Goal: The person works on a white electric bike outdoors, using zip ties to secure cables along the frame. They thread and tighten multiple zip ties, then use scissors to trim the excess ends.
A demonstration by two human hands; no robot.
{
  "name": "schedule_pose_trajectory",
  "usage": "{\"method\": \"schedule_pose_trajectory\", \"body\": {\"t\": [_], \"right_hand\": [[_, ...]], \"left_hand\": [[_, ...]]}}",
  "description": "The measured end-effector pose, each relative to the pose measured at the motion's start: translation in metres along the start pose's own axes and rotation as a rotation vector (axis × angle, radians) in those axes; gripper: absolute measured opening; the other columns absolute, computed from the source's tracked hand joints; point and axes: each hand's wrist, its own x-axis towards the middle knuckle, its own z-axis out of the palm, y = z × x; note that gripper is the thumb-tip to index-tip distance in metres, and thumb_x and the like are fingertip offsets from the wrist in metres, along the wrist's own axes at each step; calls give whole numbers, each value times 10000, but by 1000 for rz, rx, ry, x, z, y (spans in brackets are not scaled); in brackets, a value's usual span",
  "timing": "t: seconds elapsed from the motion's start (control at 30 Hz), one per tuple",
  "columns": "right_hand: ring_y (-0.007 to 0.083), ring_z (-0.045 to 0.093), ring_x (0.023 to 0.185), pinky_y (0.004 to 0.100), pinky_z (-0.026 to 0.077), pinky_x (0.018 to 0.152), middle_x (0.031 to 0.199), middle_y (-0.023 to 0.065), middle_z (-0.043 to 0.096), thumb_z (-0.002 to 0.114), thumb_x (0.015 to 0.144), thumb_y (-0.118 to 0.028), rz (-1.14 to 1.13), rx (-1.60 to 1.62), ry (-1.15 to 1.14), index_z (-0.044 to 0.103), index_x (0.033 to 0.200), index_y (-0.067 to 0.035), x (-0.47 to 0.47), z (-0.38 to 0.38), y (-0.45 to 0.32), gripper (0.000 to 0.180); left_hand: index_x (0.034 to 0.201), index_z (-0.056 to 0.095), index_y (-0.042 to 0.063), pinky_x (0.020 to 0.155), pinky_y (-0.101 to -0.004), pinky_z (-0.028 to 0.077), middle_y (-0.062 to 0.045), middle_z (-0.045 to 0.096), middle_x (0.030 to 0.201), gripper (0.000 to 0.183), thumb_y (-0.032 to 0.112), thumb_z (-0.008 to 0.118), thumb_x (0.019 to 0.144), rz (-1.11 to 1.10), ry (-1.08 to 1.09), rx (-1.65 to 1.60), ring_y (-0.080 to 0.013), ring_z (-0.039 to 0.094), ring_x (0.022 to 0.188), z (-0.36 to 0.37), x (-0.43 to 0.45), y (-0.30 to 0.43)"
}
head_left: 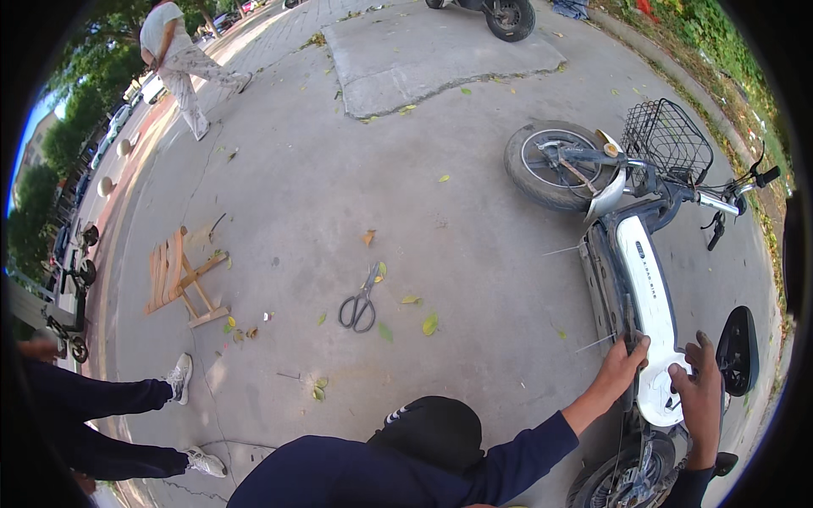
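A white and black electric scooter lies on its side along my right. My left hand is closed around a dark elongated piece at the edge of the white body; whether it belongs to the scooter is unclear. Over the round end of the white side cover, my right hand is raised with fingers apart and dark smudges on the fingertips. Its palm looks free of any object. Below both hands, the rear wheel is partly hidden by cables and my right sleeve.
Black-handled scissors lie on the concrete among leaves. Left of them stands a wooden folding stool. A person in dark trousers is at the left edge; another walker is farther off. The scooter's front wheel and wire basket extend ahead.
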Motion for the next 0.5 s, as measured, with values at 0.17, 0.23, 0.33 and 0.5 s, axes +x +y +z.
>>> {"method": "schedule_pose_trajectory", "body": {"t": [0.17,0.23,0.33,0.5], "right_hand": [[227,632,1089,336,486,975,1175,169,665,855,784,-363,218,442,-861,523,1346,107,63,57,-26,804],[138,636,946,275,506,859,1068,111,695,844,801,-373,221,558,-901,601,1232,92,64,66,-19,678],[186,719,876,255,548,742,937,130,740,818,831,-389,259,535,-892,666,1097,52,44,43,-12,537],[178,732,778,233,531,603,916,137,749,769,873,-374,375,913,-844,682,1043,8,19,65,40,427]], "left_hand": [[1070,537,132,884,-361,498,0,571,930,179,298,584,1021,118,-123,-604,-178,613,982,-56,0,83],[1085,539,125,900,-392,511,-11,576,937,193,295,593,1012,103,-181,-598,-216,627,1015,-48,-1,85],[1116,543,114,902,-422,538,-35,587,947,241,320,601,1005,7,-256,-517,-257,641,1046,-21,-1,70],[1152,541,94,876,-409,588,-188,656,1116,347,390,608,985,-78,-414,-347,-320,659,1102,-27,3,31]]}}
